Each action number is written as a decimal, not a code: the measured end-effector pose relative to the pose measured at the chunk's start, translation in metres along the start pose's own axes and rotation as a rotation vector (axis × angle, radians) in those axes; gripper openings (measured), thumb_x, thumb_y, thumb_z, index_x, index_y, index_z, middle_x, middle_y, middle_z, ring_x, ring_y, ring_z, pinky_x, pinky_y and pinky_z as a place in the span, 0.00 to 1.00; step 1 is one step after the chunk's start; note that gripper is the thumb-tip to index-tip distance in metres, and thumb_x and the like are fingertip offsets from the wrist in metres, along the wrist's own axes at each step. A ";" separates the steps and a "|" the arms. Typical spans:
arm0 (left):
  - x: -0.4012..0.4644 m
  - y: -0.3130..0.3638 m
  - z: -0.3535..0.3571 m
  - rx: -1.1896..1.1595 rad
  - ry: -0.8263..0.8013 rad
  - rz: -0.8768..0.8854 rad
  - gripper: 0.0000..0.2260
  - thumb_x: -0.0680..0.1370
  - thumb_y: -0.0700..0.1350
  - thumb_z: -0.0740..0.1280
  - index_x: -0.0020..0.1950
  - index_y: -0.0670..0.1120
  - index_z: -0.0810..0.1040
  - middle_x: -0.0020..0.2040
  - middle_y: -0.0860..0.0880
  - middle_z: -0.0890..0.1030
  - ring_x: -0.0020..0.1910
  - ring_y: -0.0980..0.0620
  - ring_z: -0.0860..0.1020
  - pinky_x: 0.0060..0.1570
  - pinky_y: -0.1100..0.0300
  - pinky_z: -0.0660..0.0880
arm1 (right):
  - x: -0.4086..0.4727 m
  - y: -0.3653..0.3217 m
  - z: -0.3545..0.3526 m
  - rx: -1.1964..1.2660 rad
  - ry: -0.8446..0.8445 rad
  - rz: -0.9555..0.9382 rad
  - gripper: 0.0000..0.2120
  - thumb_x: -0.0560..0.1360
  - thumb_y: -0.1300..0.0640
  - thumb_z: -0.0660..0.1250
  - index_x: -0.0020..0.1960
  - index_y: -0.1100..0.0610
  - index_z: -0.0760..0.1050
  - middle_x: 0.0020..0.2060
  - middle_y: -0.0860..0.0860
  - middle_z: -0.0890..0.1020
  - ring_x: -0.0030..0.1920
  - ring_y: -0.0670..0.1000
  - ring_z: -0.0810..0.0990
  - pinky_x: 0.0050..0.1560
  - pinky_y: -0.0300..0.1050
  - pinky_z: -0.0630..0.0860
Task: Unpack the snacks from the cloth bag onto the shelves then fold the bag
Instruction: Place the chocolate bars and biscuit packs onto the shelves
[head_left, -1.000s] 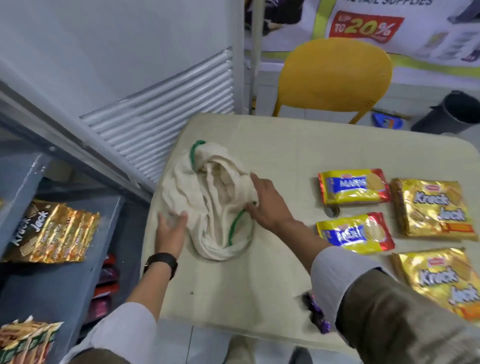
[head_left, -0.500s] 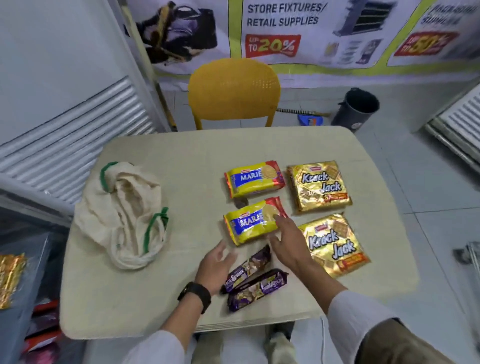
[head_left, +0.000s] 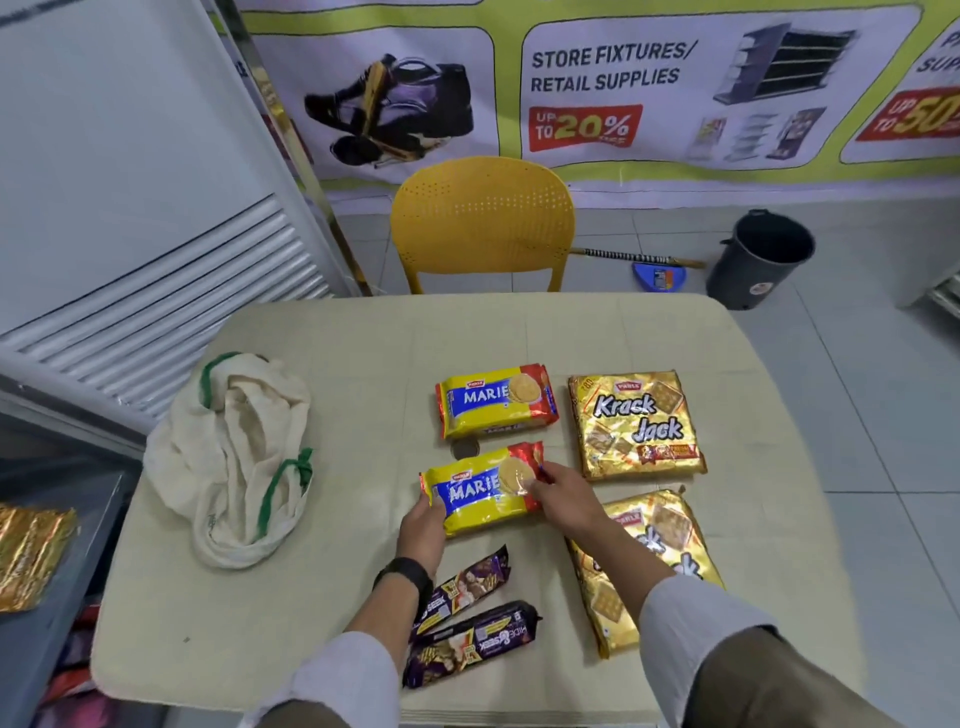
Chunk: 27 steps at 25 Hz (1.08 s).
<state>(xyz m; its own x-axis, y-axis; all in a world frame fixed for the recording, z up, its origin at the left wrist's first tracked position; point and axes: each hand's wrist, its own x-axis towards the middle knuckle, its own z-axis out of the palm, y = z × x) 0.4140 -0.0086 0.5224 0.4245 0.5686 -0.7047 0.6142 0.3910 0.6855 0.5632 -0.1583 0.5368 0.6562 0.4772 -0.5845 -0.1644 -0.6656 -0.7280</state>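
The cream cloth bag (head_left: 234, 457) with green handles lies crumpled at the left of the beige table (head_left: 363, 343). Both hands hold the nearer yellow Marie biscuit pack (head_left: 480, 493): my left hand (head_left: 423, 527) grips its left end, my right hand (head_left: 563, 496) pinches its right end. A second Marie pack (head_left: 496, 408) lies behind it. One gold Krack Jack pack (head_left: 636, 423) lies at the right. Another Krack Jack pack (head_left: 647, 566) is partly under my right forearm. Two purple Hide & Seek packs (head_left: 470, 642) lie near the front edge.
A grey shelf (head_left: 52, 597) at the lower left carries a gold snack pack (head_left: 31, 556). A yellow chair (head_left: 483, 223) stands behind the table. A dark bin (head_left: 761, 260) and a blue dustpan (head_left: 660, 278) sit on the tiled floor. A white louvred panel (head_left: 156, 280) is at left.
My hands left the cloth bag and moved right to the snacks. They now hold the nearer Marie pack at both ends. The view turned right and up.
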 end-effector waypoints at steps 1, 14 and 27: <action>-0.003 0.001 0.001 0.018 0.006 0.023 0.18 0.86 0.47 0.57 0.75 0.47 0.72 0.61 0.46 0.83 0.59 0.46 0.80 0.62 0.53 0.75 | -0.001 0.000 0.000 0.022 0.017 -0.003 0.12 0.81 0.54 0.66 0.63 0.54 0.81 0.50 0.47 0.85 0.53 0.51 0.82 0.54 0.47 0.77; 0.043 0.152 0.015 -0.048 -0.096 0.209 0.16 0.85 0.45 0.57 0.69 0.43 0.78 0.63 0.43 0.83 0.59 0.47 0.81 0.63 0.52 0.76 | 0.066 -0.086 -0.050 0.127 0.254 -0.036 0.16 0.77 0.61 0.68 0.64 0.55 0.81 0.54 0.51 0.85 0.57 0.56 0.82 0.61 0.53 0.78; 0.039 0.121 0.009 0.102 0.077 0.289 0.24 0.82 0.52 0.63 0.78 0.51 0.66 0.75 0.52 0.72 0.67 0.60 0.73 0.67 0.62 0.69 | 0.056 -0.048 -0.105 0.067 0.382 -0.031 0.27 0.76 0.65 0.68 0.74 0.57 0.72 0.67 0.54 0.80 0.68 0.54 0.77 0.69 0.51 0.73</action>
<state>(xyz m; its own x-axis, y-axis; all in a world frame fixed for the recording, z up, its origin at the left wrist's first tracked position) 0.5106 0.0542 0.5762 0.5421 0.7000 -0.4649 0.5406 0.1331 0.8307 0.6852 -0.1605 0.5767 0.8867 0.2397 -0.3953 -0.1797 -0.6092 -0.7724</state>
